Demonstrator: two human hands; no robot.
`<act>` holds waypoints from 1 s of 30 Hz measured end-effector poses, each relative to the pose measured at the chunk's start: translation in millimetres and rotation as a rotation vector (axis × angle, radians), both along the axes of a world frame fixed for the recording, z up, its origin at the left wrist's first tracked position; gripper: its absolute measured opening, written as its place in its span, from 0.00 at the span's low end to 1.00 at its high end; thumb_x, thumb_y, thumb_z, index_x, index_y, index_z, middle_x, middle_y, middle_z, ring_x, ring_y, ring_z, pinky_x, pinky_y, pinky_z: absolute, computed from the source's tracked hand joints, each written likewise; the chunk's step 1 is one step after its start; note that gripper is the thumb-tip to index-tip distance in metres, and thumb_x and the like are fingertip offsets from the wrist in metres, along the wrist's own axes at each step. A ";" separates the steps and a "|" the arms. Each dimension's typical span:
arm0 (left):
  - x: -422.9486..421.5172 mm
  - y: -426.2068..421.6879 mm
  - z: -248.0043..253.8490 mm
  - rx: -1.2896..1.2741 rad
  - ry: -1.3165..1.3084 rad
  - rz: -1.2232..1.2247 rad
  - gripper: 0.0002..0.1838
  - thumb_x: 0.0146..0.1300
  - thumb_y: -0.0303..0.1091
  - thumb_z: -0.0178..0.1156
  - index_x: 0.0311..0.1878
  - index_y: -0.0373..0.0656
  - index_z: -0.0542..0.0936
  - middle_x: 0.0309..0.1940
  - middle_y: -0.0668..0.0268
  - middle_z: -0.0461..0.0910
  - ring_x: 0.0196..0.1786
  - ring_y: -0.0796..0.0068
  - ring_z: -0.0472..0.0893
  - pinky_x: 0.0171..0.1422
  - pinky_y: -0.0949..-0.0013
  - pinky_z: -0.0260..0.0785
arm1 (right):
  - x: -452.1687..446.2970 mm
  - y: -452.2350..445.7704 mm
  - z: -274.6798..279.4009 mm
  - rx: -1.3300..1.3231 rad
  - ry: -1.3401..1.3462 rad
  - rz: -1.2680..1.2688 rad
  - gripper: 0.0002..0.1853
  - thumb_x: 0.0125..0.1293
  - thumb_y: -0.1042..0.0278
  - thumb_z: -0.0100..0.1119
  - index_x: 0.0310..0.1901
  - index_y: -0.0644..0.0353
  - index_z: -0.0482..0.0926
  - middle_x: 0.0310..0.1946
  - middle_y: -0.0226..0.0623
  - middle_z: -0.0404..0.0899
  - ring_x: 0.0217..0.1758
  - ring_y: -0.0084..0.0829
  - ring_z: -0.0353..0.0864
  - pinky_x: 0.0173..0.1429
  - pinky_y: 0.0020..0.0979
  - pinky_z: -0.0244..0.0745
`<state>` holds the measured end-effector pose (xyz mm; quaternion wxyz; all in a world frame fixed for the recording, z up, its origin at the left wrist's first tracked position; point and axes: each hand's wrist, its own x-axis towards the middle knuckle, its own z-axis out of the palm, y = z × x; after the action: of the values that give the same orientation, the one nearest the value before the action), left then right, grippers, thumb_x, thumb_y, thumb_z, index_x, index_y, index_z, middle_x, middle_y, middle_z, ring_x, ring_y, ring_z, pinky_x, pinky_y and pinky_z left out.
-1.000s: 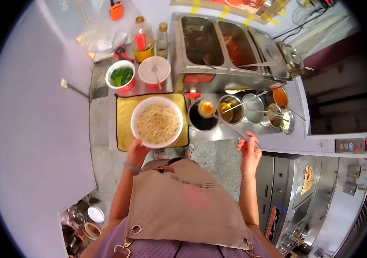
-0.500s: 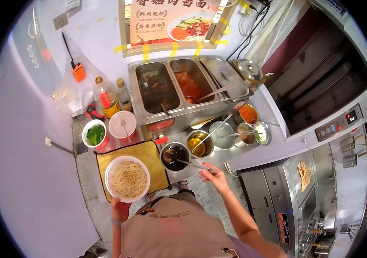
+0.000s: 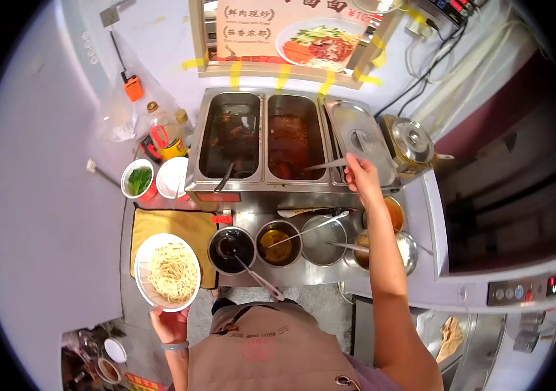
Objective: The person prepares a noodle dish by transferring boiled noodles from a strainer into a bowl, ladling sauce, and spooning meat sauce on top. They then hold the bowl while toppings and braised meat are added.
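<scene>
My left hand [image 3: 172,324] grips the near rim of a white bowl [image 3: 145,281], which tilts and overlaps the yellow cloth [image 3: 160,222] from above. Pale noodles [image 3: 173,270] lie inside it. My right hand [image 3: 361,174] is closed around the handle end of a ladle [image 3: 325,165]. That ladle's head sits low in the red sauce of the middle steel pan [image 3: 296,127], mostly hidden. Below my right forearm are small metal containers, partly covered by it. Another ladle [image 3: 258,277] rests in a pot of dark sauce [image 3: 233,259], its handle leaning toward me.
Left of the red pan is a pan of dark liquid [image 3: 231,130]; right of it, a steel lid [image 3: 359,127]. Pots of yellow oil [image 3: 279,251] and cloudy liquid [image 3: 325,251] line the counter. A tub of greens [image 3: 139,181] and bottles [image 3: 165,133] stand left.
My right hand has moved from beside the dark sauce ladle's handle up to the red sauce ladle and taken hold of it. The bowl now tilts more. The camera view has shifted.
</scene>
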<state>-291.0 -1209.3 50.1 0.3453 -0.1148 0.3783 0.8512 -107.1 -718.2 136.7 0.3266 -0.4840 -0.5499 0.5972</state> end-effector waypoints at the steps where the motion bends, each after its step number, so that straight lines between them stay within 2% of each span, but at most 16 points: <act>1: 10.3 2.8 4.5 -0.016 0.004 0.035 0.34 0.53 0.40 0.54 0.64 0.39 0.62 0.59 0.57 0.68 0.57 0.57 0.73 0.56 0.55 0.72 | -8.0 10.9 -9.4 0.079 -0.039 0.053 0.13 0.63 0.60 0.59 0.43 0.60 0.75 0.20 0.23 0.70 0.17 0.14 0.65 0.17 0.19 0.57; 2: 20.0 4.9 9.6 -0.031 0.007 0.066 0.33 0.53 0.40 0.54 0.63 0.39 0.62 0.59 0.57 0.69 0.55 0.58 0.75 0.53 0.56 0.75 | -15.3 18.8 -18.2 0.160 -0.075 0.103 0.12 0.64 0.60 0.58 0.40 0.60 0.76 0.19 0.23 0.70 0.17 0.14 0.65 0.17 0.20 0.57; 3: 29.7 6.0 16.2 -0.039 0.009 0.088 0.33 0.53 0.40 0.54 0.63 0.39 0.62 0.59 0.57 0.69 0.55 0.58 0.75 0.53 0.56 0.75 | -22.4 24.0 -25.3 0.443 -0.137 0.153 0.11 0.66 0.62 0.54 0.37 0.62 0.77 0.19 0.26 0.71 0.18 0.15 0.66 0.20 0.21 0.60; 4: 36.3 8.8 22.6 -0.036 0.016 0.086 0.34 0.52 0.40 0.54 0.63 0.39 0.62 0.58 0.56 0.69 0.55 0.58 0.75 0.52 0.57 0.76 | -29.9 19.9 -18.4 0.440 -0.125 0.171 0.11 0.66 0.62 0.54 0.37 0.62 0.77 0.19 0.26 0.71 0.18 0.15 0.66 0.20 0.21 0.60; 6: 49.1 8.9 32.5 -0.051 0.026 0.095 0.34 0.52 0.40 0.55 0.63 0.39 0.62 0.58 0.56 0.69 0.54 0.58 0.75 0.51 0.57 0.76 | -36.4 -2.0 11.0 0.485 -0.142 0.369 0.12 0.66 0.63 0.53 0.39 0.64 0.77 0.19 0.31 0.73 0.19 0.20 0.70 0.26 0.24 0.65; 8: 54.5 10.8 35.5 -0.058 0.021 0.141 0.34 0.52 0.40 0.55 0.63 0.38 0.62 0.58 0.56 0.69 0.55 0.58 0.75 0.51 0.57 0.76 | -37.8 -4.7 24.1 0.495 -0.152 0.464 0.10 0.66 0.66 0.52 0.42 0.62 0.78 0.20 0.33 0.75 0.20 0.23 0.71 0.28 0.26 0.67; 10: 57.2 8.4 39.4 -0.070 0.027 0.148 0.34 0.52 0.40 0.55 0.63 0.38 0.62 0.58 0.56 0.69 0.55 0.59 0.75 0.52 0.57 0.76 | -33.7 -7.3 32.7 0.685 -0.286 0.585 0.11 0.65 0.67 0.53 0.46 0.63 0.77 0.26 0.39 0.78 0.26 0.31 0.75 0.33 0.28 0.70; 11: 54.7 9.1 38.0 -0.059 0.034 0.155 0.34 0.52 0.40 0.55 0.63 0.38 0.62 0.58 0.56 0.69 0.56 0.59 0.74 0.52 0.57 0.76 | -34.7 -4.4 32.6 0.693 -0.284 0.580 0.11 0.65 0.67 0.53 0.46 0.63 0.77 0.26 0.39 0.78 0.26 0.31 0.75 0.33 0.28 0.70; 13: 56.1 7.4 38.3 -0.042 0.047 0.167 0.35 0.52 0.39 0.56 0.63 0.38 0.61 0.59 0.56 0.68 0.57 0.59 0.73 0.54 0.58 0.75 | -30.9 -0.9 30.7 0.840 -0.216 0.544 0.13 0.65 0.67 0.53 0.48 0.62 0.76 0.34 0.43 0.79 0.33 0.38 0.77 0.38 0.30 0.71; 14: 56.0 6.4 37.8 -0.041 0.047 0.168 0.35 0.52 0.39 0.56 0.63 0.38 0.61 0.59 0.56 0.68 0.57 0.59 0.73 0.54 0.58 0.75 | -30.5 3.8 28.4 0.841 -0.216 0.545 0.13 0.65 0.67 0.53 0.48 0.62 0.76 0.34 0.43 0.79 0.33 0.38 0.77 0.38 0.30 0.71; 16: 55.2 3.2 38.9 -0.044 0.059 0.184 0.35 0.52 0.39 0.55 0.64 0.38 0.61 0.59 0.56 0.68 0.57 0.59 0.73 0.54 0.58 0.75 | -34.8 16.8 21.6 1.027 -0.191 0.496 0.12 0.67 0.67 0.52 0.49 0.61 0.78 0.26 0.33 0.77 0.26 0.23 0.74 0.33 0.24 0.70; 20: 48.8 1.6 42.0 -0.049 0.067 0.182 0.35 0.52 0.39 0.54 0.64 0.38 0.61 0.59 0.57 0.69 0.57 0.59 0.73 0.54 0.58 0.75 | -43.8 26.3 10.7 1.016 -0.221 0.487 0.12 0.67 0.68 0.52 0.49 0.61 0.77 0.27 0.34 0.78 0.27 0.23 0.75 0.34 0.24 0.71; 22: 47.5 1.1 42.5 -0.051 0.075 0.202 0.34 0.52 0.39 0.54 0.64 0.38 0.61 0.58 0.57 0.69 0.57 0.59 0.74 0.53 0.58 0.75 | -43.4 22.0 6.9 0.698 -0.252 0.526 0.13 0.66 0.65 0.51 0.48 0.63 0.77 0.30 0.39 0.79 0.28 0.30 0.78 0.34 0.27 0.72; 23: 46.7 0.3 43.0 -0.053 0.076 0.198 0.34 0.52 0.39 0.54 0.64 0.38 0.61 0.58 0.57 0.69 0.57 0.59 0.74 0.53 0.58 0.75 | -42.0 22.3 2.5 0.694 -0.253 0.523 0.13 0.66 0.65 0.51 0.48 0.63 0.77 0.30 0.39 0.79 0.28 0.30 0.78 0.34 0.27 0.72; 25: 41.7 2.1 42.0 -0.064 0.077 0.183 0.34 0.52 0.39 0.54 0.63 0.38 0.62 0.58 0.57 0.70 0.56 0.59 0.74 0.52 0.59 0.76 | -42.2 27.2 -9.9 0.569 -0.197 0.500 0.13 0.68 0.64 0.49 0.46 0.64 0.78 0.24 0.34 0.77 0.25 0.22 0.76 0.30 0.24 0.69; 30: 38.1 8.4 45.8 -0.058 0.088 0.161 0.33 0.52 0.39 0.55 0.63 0.39 0.62 0.57 0.57 0.70 0.55 0.59 0.75 0.51 0.59 0.77 | -39.9 32.8 -13.3 0.327 -0.063 0.405 0.14 0.68 0.62 0.48 0.40 0.64 0.78 0.22 0.31 0.75 0.20 0.20 0.73 0.23 0.22 0.66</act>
<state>-252.9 -1201.0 95.9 0.2553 -0.1170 0.4071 0.8691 -146.9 -685.4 123.5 0.2572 -0.3233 -0.7348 0.5380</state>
